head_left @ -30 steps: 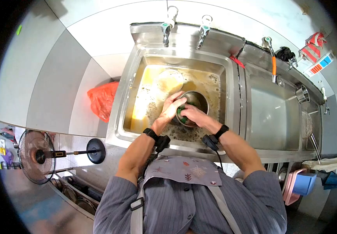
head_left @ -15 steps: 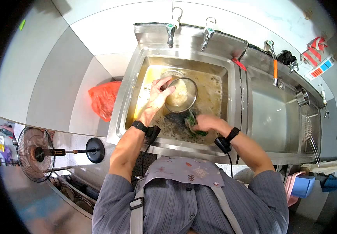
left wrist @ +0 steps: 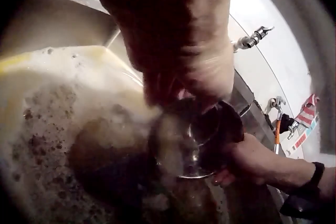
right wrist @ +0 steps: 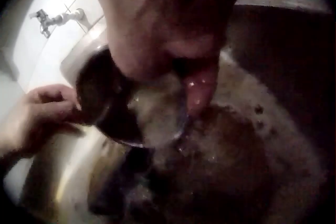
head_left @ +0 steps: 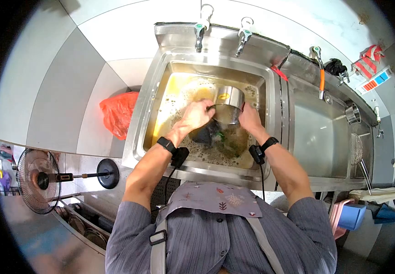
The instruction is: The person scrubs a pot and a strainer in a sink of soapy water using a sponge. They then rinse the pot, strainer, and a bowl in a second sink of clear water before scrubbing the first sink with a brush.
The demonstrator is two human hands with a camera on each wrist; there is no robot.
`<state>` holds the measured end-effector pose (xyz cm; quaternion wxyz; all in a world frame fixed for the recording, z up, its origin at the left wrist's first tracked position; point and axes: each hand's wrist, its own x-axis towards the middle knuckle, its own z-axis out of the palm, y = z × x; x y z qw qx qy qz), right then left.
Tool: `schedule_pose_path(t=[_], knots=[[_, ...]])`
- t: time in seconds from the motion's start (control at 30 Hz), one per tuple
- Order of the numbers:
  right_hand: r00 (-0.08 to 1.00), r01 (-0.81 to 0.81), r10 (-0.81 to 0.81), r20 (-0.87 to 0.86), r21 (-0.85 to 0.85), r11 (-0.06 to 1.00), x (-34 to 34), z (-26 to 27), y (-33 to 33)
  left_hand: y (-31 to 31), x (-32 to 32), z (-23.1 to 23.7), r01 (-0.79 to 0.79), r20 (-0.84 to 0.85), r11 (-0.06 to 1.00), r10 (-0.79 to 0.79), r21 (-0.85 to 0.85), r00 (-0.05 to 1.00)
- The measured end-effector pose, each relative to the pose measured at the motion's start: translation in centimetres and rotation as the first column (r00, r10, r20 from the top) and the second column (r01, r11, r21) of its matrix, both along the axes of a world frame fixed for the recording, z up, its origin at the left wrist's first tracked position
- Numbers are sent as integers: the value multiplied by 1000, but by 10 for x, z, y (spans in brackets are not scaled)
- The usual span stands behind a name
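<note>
In the head view a shiny steel pot (head_left: 228, 97) with a yellow label is tipped over the sudsy water, its mouth turned toward the person. My left hand (head_left: 198, 114) grips the rim on the left, and my right hand (head_left: 251, 118) holds the opposite side. Both wrist views look at the pot's mouth; in the right wrist view the pot's inside (right wrist: 157, 111) shows between the two hands. Below the mouth, a green scrubber (head_left: 220, 136) and a dark cloth-like thing (head_left: 204, 134) lie in the water, partly under the suds.
The sink (head_left: 138, 137) holds brownish, foamy water. A second basin (head_left: 318, 132) adjoins it on the right, with a small steel pot (head_left: 352, 113) and a wire strainer (head_left: 357, 148). Taps (head_left: 199, 34) line the back wall. A red plastic bag (head_left: 119, 114) is at the left.
My right hand has left the green scrubber in the water and taken the pot's right side. The pot was first scrubbed inside, then held by my left hand alone, and is now tipped toward the person.
</note>
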<state>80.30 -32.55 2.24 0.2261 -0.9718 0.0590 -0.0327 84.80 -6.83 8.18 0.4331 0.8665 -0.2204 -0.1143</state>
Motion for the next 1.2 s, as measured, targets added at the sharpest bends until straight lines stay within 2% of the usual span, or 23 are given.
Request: schedule_pose_path(t=[0.07,0.1,0.13,0.2,0.27,0.33,0.47,0.53,0.6,0.67,0.7,0.73,0.77,0.8,0.87,0.9,0.93,1.0,1.03,1.1,1.13,1.17,1.2], knots=[[1000,26,-27,-17,-52,998,-2,-19,-3,-7,-3,2,183,-77,936,-168,302,983],[998,49,-52,-30,-100,994,-3,-24,-4,-12,0,2,280,-152,880,-238,384,959],[998,52,-55,-27,-102,993,-4,-27,-7,-15,0,1,281,-149,880,-241,383,959],[948,99,-126,-292,-104,990,-8,-22,-3,-20,2,-19,378,-174,828,-336,414,926],[929,82,-115,-352,-109,991,-8,-28,-3,-20,0,-27,370,-129,833,-349,410,928],[855,-8,-65,-514,-139,990,-5,-37,-4,-25,0,-18,435,-321,807,-322,399,891],[808,129,-120,-577,-26,991,-9,-23,1,-27,10,-64,429,-298,819,-330,381,896],[819,83,-82,-567,-24,996,-5,-28,0,-27,14,-74,355,-393,882,-220,311,893],[831,34,-43,-554,-26,999,-2,-24,-3,-28,12,-76,321,-378,900,-198,296,904],[932,-144,111,-345,-70,987,-9,-21,-5,-28,14,-71,287,-366,917,-176,278,914],[990,-96,70,-120,-226,969,-16,-22,0,-27,15,-65,243,-379,945,-147,219,914],[990,-97,71,-119,-227,969,-16,-20,-1,-25,14,-60,196,-395,967,-119,160,911],[985,-54,23,-170,-181,982,-17,2,5,-25,15,-72,112,-310,980,-57,163,949],[976,-10,-21,-219,-138,990,-17,25,10,-25,16,-69,108,-304,981,-55,162,951],[986,-12,-13,-167,-149,989,-23,54,16,-24,15,-60,47,-133,985,-25,166,991],[993,-15,-4,-118,-158,987,-24,68,19,-23,8,-51,-5,9,993,4,119,1000],[994,-14,-4,-112,-158,987,-28,80,22,-21,4,-41,-6,15,993,4,120,1000],[999,11,-8,41,-55,998,-35,101,28,-19,-1,-27,-95,116,995,97,-26,988],[999,9,-6,53,-56,998,-39,107,29,-17,-6,-20,-97,204,989,119,-115,972],[954,-85,99,284,-61,995,-48,115,30,-12,-14,-7,-79,228,982,118,-173,967],[951,-86,101,292,-64,994,-50,114,30,-10,-18,-1,-58,242,972,114,-228,964],[915,-100,127,382,-90,991,-51,112,31,-8,-21,1,-76,226,985,110,-155,968],[871,-111,153,466,-117,987,-53,109,30,-7,-26,2,-76,233,985,112,-157,966]])
